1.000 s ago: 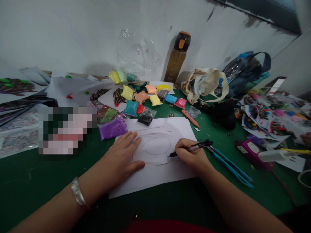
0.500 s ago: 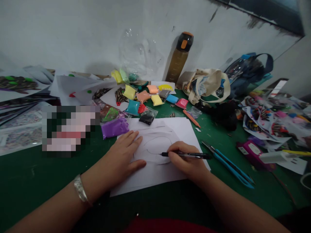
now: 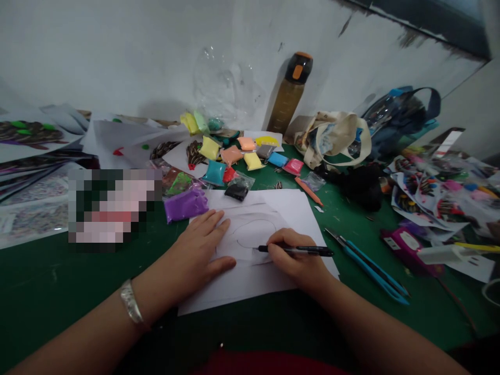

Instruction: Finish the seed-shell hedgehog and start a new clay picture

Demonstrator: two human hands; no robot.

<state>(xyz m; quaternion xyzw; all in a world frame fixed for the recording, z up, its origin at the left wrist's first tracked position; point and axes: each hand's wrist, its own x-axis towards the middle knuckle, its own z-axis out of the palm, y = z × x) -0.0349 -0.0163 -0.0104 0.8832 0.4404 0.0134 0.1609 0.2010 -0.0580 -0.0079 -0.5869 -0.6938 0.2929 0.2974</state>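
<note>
My right hand (image 3: 295,258) is closed around a black pen (image 3: 312,251), its tip touching the paper near the lower part of a drawn curve. White paper sheets (image 3: 300,208) lie stacked on the green table, and the top one carries thin dark outlines, including a rounded shape. Flat on the left side of the sheets rests my left hand (image 3: 201,247), fingers spread, holding nothing. A silver bracelet (image 3: 132,302) circles the left wrist. Just beyond the left fingertips lies a purple packet (image 3: 186,205) of soft material.
Several colourful packets (image 3: 232,156) sit behind the paper, before a tall brown bottle (image 3: 289,96). Blue tweezers (image 3: 375,271) and an orange pen-like tool (image 3: 308,191) lie to the right. Further right are a cloth bag (image 3: 336,138) and a magenta box (image 3: 408,250). Printed sheets (image 3: 35,203) cover the left.
The pen in my right hand has shifted slightly left, its tip still by the curve's lower edge. My left hand stays in place on the paper.
</note>
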